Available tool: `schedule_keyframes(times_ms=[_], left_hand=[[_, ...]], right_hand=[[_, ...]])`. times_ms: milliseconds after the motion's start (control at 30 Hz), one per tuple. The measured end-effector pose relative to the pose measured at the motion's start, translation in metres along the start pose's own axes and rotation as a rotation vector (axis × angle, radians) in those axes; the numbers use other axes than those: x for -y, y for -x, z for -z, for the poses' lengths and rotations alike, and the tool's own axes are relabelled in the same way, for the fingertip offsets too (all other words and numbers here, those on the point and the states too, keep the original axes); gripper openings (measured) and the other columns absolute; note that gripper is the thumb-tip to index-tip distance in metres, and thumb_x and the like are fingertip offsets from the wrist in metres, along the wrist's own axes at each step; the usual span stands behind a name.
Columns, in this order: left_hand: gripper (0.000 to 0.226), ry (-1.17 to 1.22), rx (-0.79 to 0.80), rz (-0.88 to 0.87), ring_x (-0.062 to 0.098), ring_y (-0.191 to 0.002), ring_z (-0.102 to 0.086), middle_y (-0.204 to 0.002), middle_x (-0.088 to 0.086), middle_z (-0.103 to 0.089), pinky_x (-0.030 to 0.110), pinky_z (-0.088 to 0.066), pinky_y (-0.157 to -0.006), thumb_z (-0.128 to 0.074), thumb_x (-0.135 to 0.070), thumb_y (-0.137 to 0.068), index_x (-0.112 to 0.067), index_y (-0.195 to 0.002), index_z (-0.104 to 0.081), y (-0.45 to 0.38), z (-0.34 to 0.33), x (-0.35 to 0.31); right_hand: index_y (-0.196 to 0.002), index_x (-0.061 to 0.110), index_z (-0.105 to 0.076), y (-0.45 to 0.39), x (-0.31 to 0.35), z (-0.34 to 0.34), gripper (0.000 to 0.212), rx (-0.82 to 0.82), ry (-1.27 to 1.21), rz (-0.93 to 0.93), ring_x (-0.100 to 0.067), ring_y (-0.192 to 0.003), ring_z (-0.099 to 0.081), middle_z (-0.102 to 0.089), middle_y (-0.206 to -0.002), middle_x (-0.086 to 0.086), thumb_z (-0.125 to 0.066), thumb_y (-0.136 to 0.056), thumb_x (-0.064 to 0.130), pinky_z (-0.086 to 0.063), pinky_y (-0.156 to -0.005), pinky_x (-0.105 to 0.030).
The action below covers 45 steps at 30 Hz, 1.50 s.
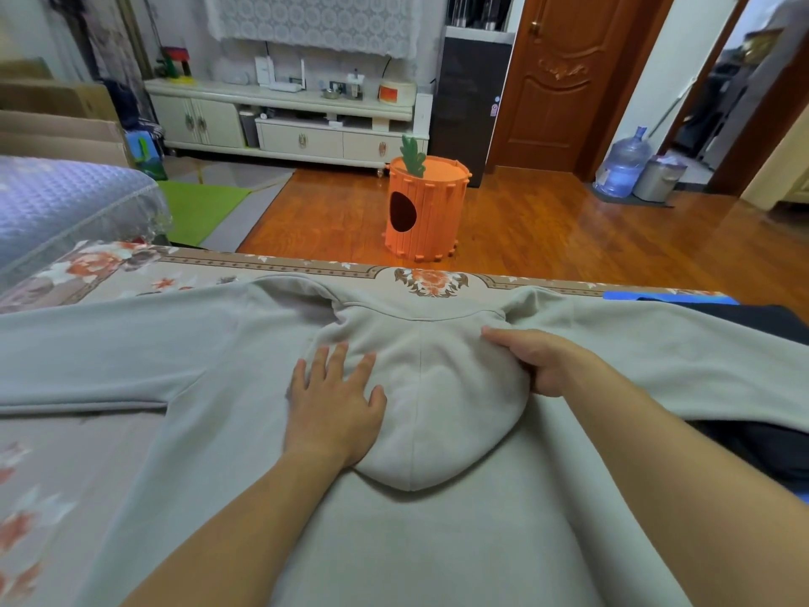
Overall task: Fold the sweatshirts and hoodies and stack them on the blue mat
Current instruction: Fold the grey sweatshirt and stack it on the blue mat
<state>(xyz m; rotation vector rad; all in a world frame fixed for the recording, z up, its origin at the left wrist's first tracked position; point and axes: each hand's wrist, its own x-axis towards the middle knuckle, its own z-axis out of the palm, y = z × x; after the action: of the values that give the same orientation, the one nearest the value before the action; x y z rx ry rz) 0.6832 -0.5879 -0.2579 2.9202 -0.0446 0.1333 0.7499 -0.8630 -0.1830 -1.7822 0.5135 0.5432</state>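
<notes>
No writing shows on the pale grey hoodie (sleeves spread wide); left hand flat, fingers open, right hand pinching its hood.

Hoodie: soft matt grey fleece cloth; floral cover: printed woven fabric; floor: glossy varnished wood.

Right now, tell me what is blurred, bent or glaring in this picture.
Head view: wide-angle bending curves the door and room edges; glare streaks the wood floor; the floral cover at lower left is smeared; the hands and grey hoodie stay fairly sharp.
</notes>
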Motion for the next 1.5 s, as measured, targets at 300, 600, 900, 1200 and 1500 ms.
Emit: schedule_keyframes(times_ms=[300, 600, 900, 1200, 1500], left_hand=[[0.066, -0.038, 0.061, 0.011, 0.024, -0.155, 0.013, -0.169, -0.002, 0.009, 0.051, 0.011, -0.123, -0.014, -0.060, -0.096, -0.042, -0.159, -0.004, -0.003, -0.001, -0.001], [0.062, 0.009, 0.102, 0.139, 0.036, -0.139, -0.029, -0.152, 0.012, -0.033, 0.055, -0.027, -0.107, -0.034, -0.060, -0.092, -0.025, -0.143, -0.034, -0.045, 0.028, -0.014], [0.028, 0.995, -0.322, 0.650, 0.032, -0.111, -0.058, -0.129, 0.012, -0.059, 0.032, -0.046, -0.097, -0.057, -0.017, -0.094, -0.013, -0.121, -0.048, -0.169, 0.032, 0.016], [0.043, 0.316, -0.405, 0.329, 0.038, -0.130, -0.043, -0.146, 0.018, -0.040, 0.048, -0.036, -0.107, -0.048, -0.007, -0.091, -0.015, -0.133, -0.050, -0.167, 0.018, 0.012], [0.072, -0.117, 0.196, -0.073, 0.026, -0.156, 0.006, -0.170, -0.001, 0.004, 0.057, -0.002, -0.123, -0.005, -0.073, -0.094, -0.044, -0.159, -0.002, -0.127, -0.013, -0.002]], right_hand=[[-0.138, 0.013, -0.043, -0.015, -0.008, -0.038, 0.057, -0.936, 0.913, 0.641, -0.038, -0.122, -0.043, -0.042, -0.140, -0.016, -0.056, -0.083, 0.006, -0.039, -0.101, -0.046], [-0.154, 0.026, -0.028, -0.061, -0.027, -0.052, 0.067, -0.546, 1.024, 0.563, -0.033, -0.150, -0.009, -0.013, -0.165, -0.011, -0.025, -0.096, 0.060, -0.009, -0.121, -0.049], [-0.153, 0.024, -0.024, -0.082, 0.007, -0.006, 0.061, -0.621, 0.428, 0.366, -0.039, -0.121, -0.051, -0.061, -0.127, -0.011, -0.048, -0.096, 0.030, -0.046, -0.096, -0.043], [-0.125, 0.025, -0.066, -0.111, 0.024, 0.001, 0.053, -0.550, 0.317, 0.388, -0.033, -0.117, -0.056, -0.063, -0.128, -0.010, -0.038, -0.086, 0.002, -0.049, -0.101, -0.041], [-0.147, 0.020, -0.037, -0.086, 0.042, -0.027, 0.061, -0.838, 0.678, 0.429, -0.039, -0.134, -0.034, -0.026, -0.152, -0.016, -0.050, -0.089, 0.006, -0.037, -0.105, -0.048]])
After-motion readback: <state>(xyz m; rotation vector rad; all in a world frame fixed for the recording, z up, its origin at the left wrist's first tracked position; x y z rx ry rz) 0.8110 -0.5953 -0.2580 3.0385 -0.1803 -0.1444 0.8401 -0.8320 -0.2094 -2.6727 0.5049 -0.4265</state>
